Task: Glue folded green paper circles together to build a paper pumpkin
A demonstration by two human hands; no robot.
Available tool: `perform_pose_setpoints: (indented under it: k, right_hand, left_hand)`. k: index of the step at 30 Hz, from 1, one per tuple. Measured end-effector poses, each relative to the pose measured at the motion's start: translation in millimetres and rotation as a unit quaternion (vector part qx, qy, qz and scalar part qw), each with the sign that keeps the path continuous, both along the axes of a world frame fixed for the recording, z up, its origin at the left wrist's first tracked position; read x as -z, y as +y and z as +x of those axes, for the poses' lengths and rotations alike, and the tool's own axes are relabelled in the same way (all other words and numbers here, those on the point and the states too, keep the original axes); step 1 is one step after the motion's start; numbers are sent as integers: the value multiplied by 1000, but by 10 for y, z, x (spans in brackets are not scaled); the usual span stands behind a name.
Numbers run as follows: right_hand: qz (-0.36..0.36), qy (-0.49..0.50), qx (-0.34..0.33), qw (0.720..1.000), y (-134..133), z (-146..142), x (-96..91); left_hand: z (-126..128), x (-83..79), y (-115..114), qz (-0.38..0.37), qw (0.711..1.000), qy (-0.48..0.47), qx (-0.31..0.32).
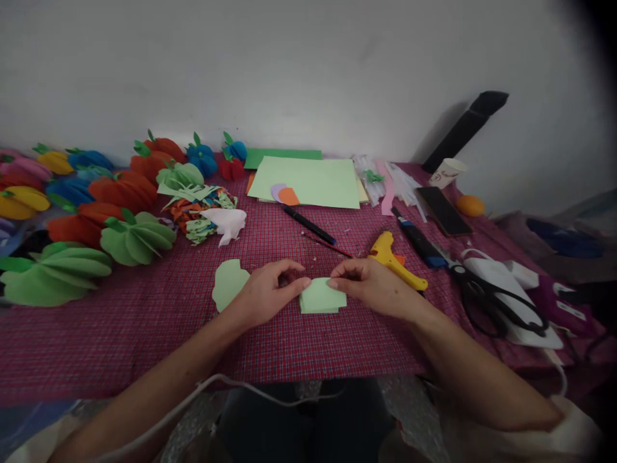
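Light green paper pieces (322,297) lie in a small uneven stack on the checked cloth, right in front of me. My left hand (270,287) pinches the stack's upper left corner between thumb and fingers. At the upper right corner, my right hand (369,283) pinches the same paper. Partly under my left wrist lies a light green paper cutout (229,283) with a wavy edge. A yellow glue gun (390,258) rests just beyond my right hand. Past both hands lie a black pen (308,224) and a thin dark red stick (330,244).
Several paper pumpkins (137,238) crowd the left side beside paper scraps (193,212). Light green sheets (308,180) lie at the back. On the right are a utility knife (419,241), black scissors (496,299), a phone (444,210), a paper cup (448,172) and an orange fruit (470,206).
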State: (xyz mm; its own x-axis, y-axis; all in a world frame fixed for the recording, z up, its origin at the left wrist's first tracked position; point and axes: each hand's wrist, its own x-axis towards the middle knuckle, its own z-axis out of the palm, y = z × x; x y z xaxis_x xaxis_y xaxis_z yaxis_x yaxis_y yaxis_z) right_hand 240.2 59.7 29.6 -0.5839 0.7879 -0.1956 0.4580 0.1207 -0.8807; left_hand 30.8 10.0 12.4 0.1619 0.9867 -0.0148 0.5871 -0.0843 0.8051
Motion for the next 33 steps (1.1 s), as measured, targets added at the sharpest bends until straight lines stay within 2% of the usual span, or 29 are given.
perform_pose_setpoints:
  k: [4,10,33]
  right_hand:
    - [-35,-33,5,999,-18,-19,-2]
    - [-14,-39,18,999,-43,-64,32]
    - [6,-87,9,996,-62,-81,37]
  left_hand:
    - [7,63,-20,14,999,38,-1]
    - [-2,122,-24,35,997,71,15]
    - [25,119,-37,60,990,122,39]
